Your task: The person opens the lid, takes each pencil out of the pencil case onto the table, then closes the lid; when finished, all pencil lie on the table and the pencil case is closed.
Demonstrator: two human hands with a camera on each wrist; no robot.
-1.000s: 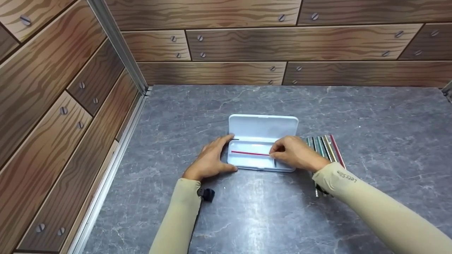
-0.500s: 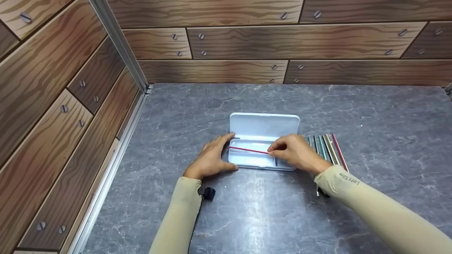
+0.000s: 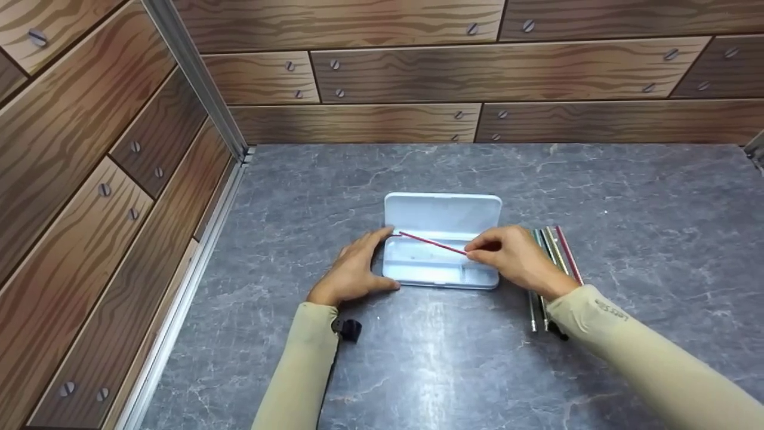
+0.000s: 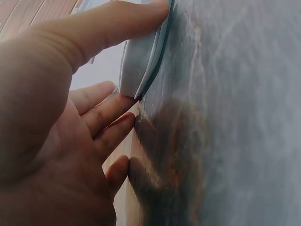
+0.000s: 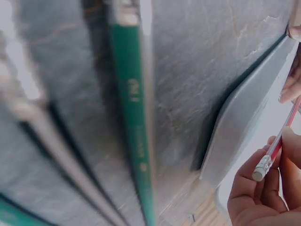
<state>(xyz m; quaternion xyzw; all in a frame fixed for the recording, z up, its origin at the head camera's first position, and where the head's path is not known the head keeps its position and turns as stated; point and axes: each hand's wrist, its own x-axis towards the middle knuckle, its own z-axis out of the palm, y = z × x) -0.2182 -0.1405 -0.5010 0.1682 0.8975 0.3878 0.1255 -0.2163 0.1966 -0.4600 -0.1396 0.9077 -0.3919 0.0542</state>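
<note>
A white plastic pencil case (image 3: 418,273) lies with its lid (image 3: 443,214) swung up at the back. My left hand (image 3: 353,269) holds its left end, thumb at the front corner and forefinger at the rear one. In the left wrist view the thumb presses the case's side wall (image 4: 140,63). Thumb and fingertips of my right hand (image 3: 516,257) pinch a red pencil (image 3: 431,242) near its eraser end, slanting over the case with its far end towards the hinge and my left fingertips. The right wrist view shows its metal ferrule and eraser (image 5: 263,168).
Several pencils (image 3: 560,248) lie side by side to the right of the case, partly under my right wrist. One green pencil (image 5: 131,94) shows close up in the right wrist view. Wood-patterned walls (image 3: 394,74) stand behind and at left of the grey marbled table (image 3: 298,191).
The red pencil's far end has risen from inside the case towards the hinge. My right hand has shifted slightly right and back with it. The left hand stays put.
</note>
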